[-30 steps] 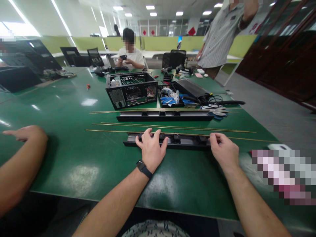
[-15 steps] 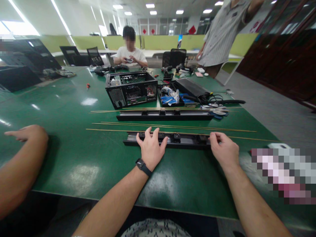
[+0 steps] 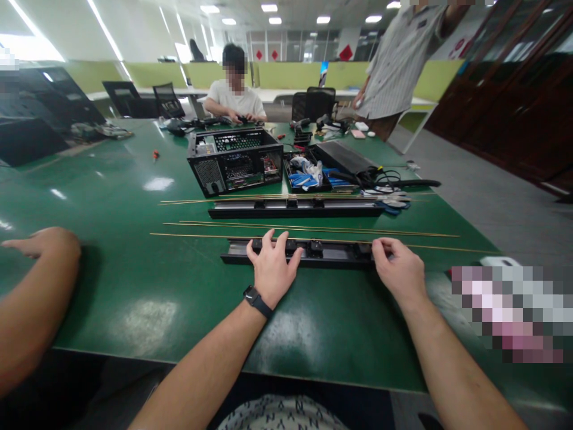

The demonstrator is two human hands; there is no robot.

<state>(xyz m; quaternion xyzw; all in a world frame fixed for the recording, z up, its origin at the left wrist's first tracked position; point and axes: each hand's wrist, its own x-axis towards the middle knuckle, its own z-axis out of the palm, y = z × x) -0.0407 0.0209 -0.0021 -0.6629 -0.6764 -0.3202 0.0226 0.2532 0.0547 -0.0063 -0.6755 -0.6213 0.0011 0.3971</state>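
Note:
A long black rail (image 3: pixel 333 253) with small clips on it lies across the green table (image 3: pixel 134 280) in front of me. My left hand (image 3: pixel 271 269), with a dark watch on its wrist, rests flat on the rail's left part, fingers spread. My right hand (image 3: pixel 398 270) curls round the rail's right end, fingers pressed on it. Thin brass rods (image 3: pixel 313 230) lie just beyond the rail, parallel to it. A second black rail (image 3: pixel 295 208) sits farther back.
An open black computer case (image 3: pixel 235 160) and a tray of blue-and-white gloves (image 3: pixel 308 173) stand behind the rails. Another person's forearm (image 3: pixel 31 298) rests at the left. One person sits at the far side; another stands at the back right. A blurred patch (image 3: pixel 505 310) is at my right.
My right hand has slid slightly left along the rail's end. The view has shifted a little. The seated person's hands have lowered to the table.

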